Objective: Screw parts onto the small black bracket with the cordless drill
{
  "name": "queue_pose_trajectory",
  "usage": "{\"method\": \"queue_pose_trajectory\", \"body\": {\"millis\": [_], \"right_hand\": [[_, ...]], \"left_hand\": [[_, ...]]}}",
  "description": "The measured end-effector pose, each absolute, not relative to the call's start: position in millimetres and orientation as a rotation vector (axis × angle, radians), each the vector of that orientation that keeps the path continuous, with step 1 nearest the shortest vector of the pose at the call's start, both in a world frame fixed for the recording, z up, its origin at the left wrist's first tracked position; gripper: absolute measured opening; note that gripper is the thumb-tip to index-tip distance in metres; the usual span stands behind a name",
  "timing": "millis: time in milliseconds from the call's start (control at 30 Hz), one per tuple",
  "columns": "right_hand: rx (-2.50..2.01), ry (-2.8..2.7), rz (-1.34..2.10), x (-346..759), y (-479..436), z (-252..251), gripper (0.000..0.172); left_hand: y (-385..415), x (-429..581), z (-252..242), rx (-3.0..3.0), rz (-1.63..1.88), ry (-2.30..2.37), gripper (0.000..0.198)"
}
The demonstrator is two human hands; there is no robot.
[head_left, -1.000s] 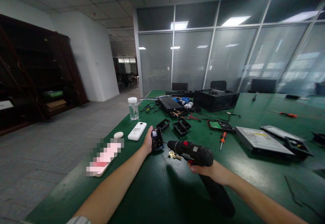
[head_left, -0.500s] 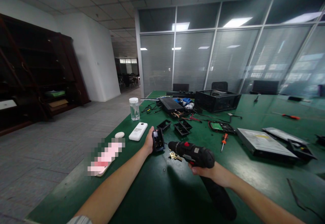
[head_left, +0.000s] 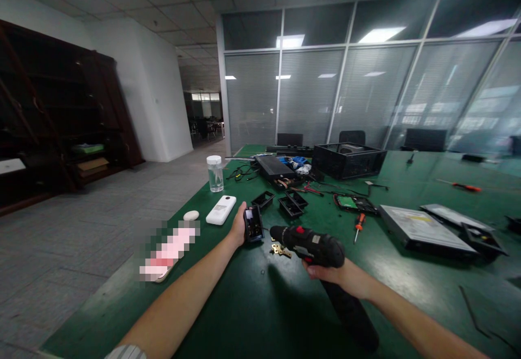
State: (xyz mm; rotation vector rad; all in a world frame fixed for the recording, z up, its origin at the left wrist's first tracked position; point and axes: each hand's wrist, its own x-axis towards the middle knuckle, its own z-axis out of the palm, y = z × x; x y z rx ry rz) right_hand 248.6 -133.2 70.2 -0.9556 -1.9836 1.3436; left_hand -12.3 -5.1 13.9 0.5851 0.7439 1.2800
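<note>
My left hand grips a small black frame-like box by its left side, its open face turned toward me. My right hand is wrapped round the handle of a black cordless drill with red details. The drill points left, and its tip is close to the right side of the black box. Small brass-coloured pieces lie on the green table below the drill's front end. Behind the box sit more black frames.
A white device, a clear jar and a blurred-out pink item stand or lie on the left. To the right are an orange screwdriver, a circuit board and a silver drive. A black case stands behind.
</note>
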Motion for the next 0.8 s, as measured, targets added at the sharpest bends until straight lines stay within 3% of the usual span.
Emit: {"method": "queue_pose_trajectory", "body": {"millis": [800], "right_hand": [[-0.999, -2.021, 1.345, 248.4, -132.7, 73.4, 0.03]], "left_hand": [[-5.1, -11.4, 12.0, 0.608, 1.312, 0.775, 0.042]]}}
